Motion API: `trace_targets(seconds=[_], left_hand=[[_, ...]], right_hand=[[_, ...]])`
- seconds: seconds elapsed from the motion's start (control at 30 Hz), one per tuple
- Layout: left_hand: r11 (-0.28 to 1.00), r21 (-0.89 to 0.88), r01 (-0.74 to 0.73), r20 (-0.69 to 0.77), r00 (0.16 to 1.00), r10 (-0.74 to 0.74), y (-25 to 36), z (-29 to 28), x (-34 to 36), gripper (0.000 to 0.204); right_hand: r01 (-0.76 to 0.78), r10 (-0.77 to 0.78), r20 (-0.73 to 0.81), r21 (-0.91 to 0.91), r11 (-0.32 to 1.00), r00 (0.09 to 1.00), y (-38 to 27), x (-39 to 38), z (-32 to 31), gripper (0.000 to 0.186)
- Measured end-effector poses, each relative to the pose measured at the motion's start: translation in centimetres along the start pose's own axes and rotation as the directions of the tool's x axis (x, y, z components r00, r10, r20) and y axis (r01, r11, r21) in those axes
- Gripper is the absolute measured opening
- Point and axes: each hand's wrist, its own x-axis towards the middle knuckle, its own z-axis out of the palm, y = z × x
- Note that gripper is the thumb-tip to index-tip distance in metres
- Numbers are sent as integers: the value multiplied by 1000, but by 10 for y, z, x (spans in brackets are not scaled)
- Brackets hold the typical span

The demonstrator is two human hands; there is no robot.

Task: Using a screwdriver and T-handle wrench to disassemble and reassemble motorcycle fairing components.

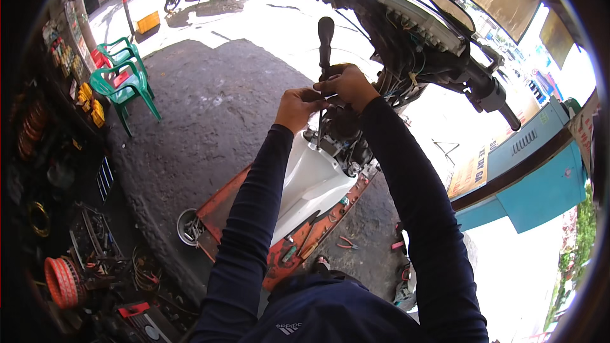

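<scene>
My left hand and my right hand meet in front of the stripped front of a motorbike. A long screwdriver with a black handle stands upright there, its handle above my hands. Its shaft passes down by the fingers of my right hand, which are closed against it, toward a white body panel. Thumb and fingers of my left hand are pinched together, touching the right fingertips; anything between them is hidden. Loose wires and bare metal parts show just beyond my right hand.
An orange-red stand under the bike carries tools. Pliers lie on the floor, and a metal bowl stands left of the stand. Green chairs are farther left; a blue cabinet is at right. Parts clutter the lower left.
</scene>
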Motion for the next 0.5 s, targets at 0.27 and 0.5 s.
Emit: trace_targets(seconds=[0.27,0.5], left_hand=[[999,43,-21,36,999,20,1,1,2,13],[942,302,-147,19,989,148,2,0,-6,15]], right_hand=[[46,-47,-104,-5,999,993,1,-4,0,23],[29,-23,-101,54,998,995,2,-7,0,22]])
